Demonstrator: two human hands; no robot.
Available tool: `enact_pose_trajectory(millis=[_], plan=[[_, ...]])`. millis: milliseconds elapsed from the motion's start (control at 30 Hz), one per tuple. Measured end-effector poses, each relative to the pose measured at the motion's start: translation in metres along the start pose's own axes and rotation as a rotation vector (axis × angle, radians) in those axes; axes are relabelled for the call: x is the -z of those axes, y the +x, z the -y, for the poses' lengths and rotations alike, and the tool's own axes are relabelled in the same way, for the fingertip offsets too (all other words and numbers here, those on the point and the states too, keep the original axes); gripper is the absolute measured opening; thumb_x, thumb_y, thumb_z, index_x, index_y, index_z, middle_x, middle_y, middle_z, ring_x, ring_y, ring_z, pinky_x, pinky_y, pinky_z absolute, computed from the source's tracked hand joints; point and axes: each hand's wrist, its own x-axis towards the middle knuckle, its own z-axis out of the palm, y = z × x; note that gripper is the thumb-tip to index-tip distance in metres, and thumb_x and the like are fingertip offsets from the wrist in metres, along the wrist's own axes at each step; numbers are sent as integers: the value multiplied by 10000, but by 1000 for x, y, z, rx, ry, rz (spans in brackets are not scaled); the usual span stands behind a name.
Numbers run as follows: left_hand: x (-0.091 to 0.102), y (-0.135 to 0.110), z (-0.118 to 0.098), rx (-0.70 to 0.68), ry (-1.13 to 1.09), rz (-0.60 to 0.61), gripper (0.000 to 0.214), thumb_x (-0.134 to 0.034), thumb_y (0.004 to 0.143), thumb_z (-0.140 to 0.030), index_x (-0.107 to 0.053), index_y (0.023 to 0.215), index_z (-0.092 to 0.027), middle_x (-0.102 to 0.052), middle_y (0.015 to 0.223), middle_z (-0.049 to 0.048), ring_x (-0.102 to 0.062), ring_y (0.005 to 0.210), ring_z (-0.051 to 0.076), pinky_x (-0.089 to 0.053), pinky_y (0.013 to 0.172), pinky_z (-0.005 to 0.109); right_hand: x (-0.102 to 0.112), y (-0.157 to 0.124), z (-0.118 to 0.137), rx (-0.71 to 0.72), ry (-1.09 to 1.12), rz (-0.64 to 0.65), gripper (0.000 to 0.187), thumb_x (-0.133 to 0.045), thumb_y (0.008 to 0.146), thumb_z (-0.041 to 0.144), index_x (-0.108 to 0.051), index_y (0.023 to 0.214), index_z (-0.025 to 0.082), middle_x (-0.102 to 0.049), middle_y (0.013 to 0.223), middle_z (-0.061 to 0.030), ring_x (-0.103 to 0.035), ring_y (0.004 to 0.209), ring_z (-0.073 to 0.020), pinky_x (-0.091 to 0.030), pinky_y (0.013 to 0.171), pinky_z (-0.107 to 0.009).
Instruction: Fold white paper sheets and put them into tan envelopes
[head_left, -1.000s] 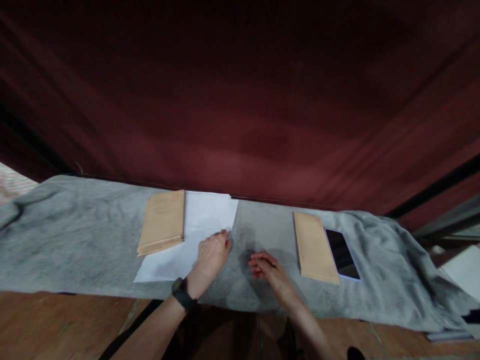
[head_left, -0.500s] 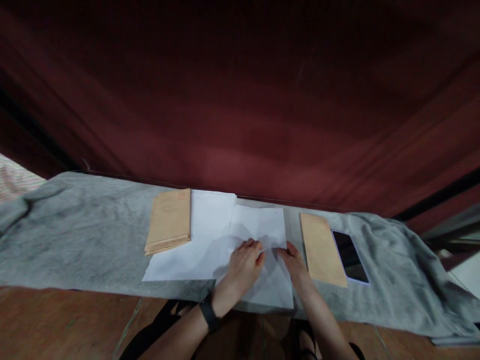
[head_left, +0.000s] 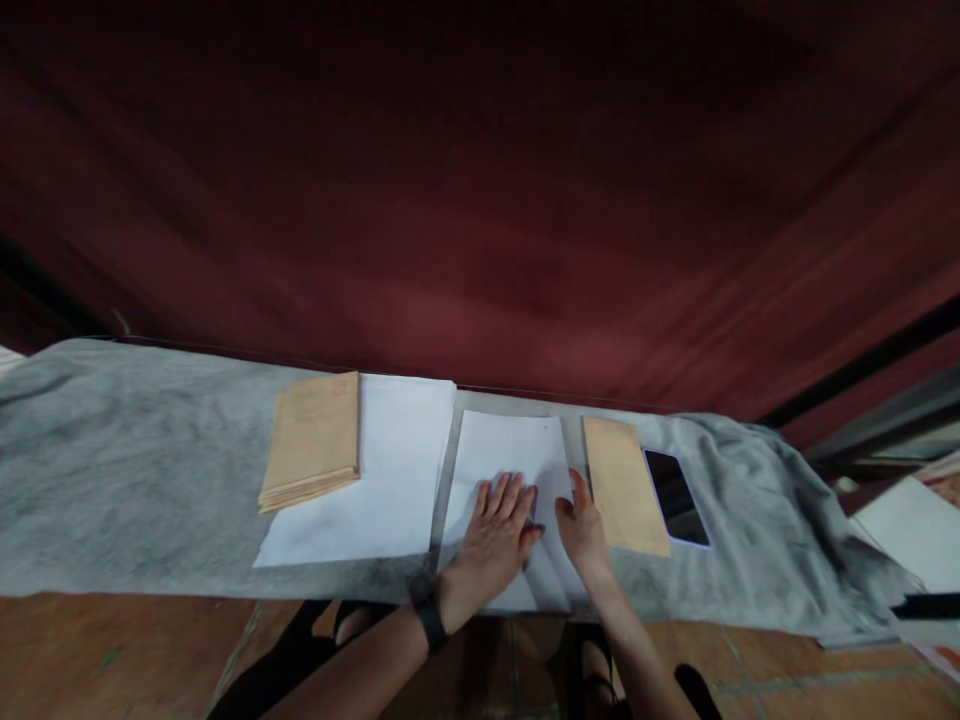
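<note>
A single white sheet [head_left: 506, 450] lies on the grey cloth [head_left: 135, 470] in front of me. My left hand [head_left: 496, 535] rests flat on it with fingers stretched out; a dark watch is on that wrist. My right hand [head_left: 581, 525] lies on the sheet's right part, fingers extended, next to a lone brown envelope [head_left: 622, 485]. To the left lies a stack of white paper [head_left: 375, 480], with a pile of brown envelopes [head_left: 311, 438] on its left side.
A dark phone [head_left: 675, 497] lies right of the lone envelope. A dark red curtain [head_left: 480, 200] hangs right behind the cloth-covered surface. White sheets [head_left: 911, 530] show at the far right edge. Brown floor lies below.
My left hand drew one white sheet off the stack to the right. Both hands now lie flat on it, and the sheet sits straight between the stack and the lone envelope.
</note>
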Motion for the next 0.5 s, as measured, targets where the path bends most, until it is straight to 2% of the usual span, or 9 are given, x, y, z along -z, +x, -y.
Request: enact_pose_trajectory(millis=[133, 233, 300, 400, 500], plan=[[-4, 1, -5, -4, 30, -40, 549, -413, 1015, -475, -444, 1494, -208, -355, 1621, 98, -282, 1513, 295, -243, 1228, 563, 6, 2, -1, 74, -121, -64, 517, -388, 941, 247, -467, 1438, 127, -649, 1260, -189, -660, 1124, -286, -536, 965, -447], [-3, 3, -7, 2, 43, -69, 558, -390, 1020, -421, -415, 1508, -151, -344, 1622, 130, -278, 1515, 290, -251, 1231, 532, 4, -2, 10, 164, -136, -102, 508, -407, 987, 333, -469, 1454, 142, -567, 1382, -197, -536, 1303, -308, -456, 1086, -526], [-7, 3, -7, -40, 43, -72, 582, -397, 1008, -372, -365, 1535, -127, -347, 1617, 151, -280, 1513, 297, -254, 1229, 527, -4, -10, 22, 216, -44, -26, 526, -363, 1027, 382, -423, 1500, 160, -490, 1496, -165, -447, 1402, -268, -423, 1141, -492], [-21, -3, -6, -107, 35, -51, 636, -405, 976, -268, -253, 1587, -181, -381, 1603, 138, -338, 1490, 286, -281, 1215, 529, -20, -27, 36, 246, 37, 148, 544, -302, 1058, 427, -419, 1519, 162, -448, 1557, -132, -393, 1455, -230, -396, 1180, -450], [-31, -9, -2, -62, 36, -52, 714, -379, 939, -156, -151, 1613, -219, -401, 1593, 127, -386, 1467, 262, -305, 1203, 524, -30, -39, 39, 320, 7, 208, 546, -278, 1067, 424, -381, 1547, 184, -423, 1581, -106, -353, 1482, -228, -353, 1208, -475]])
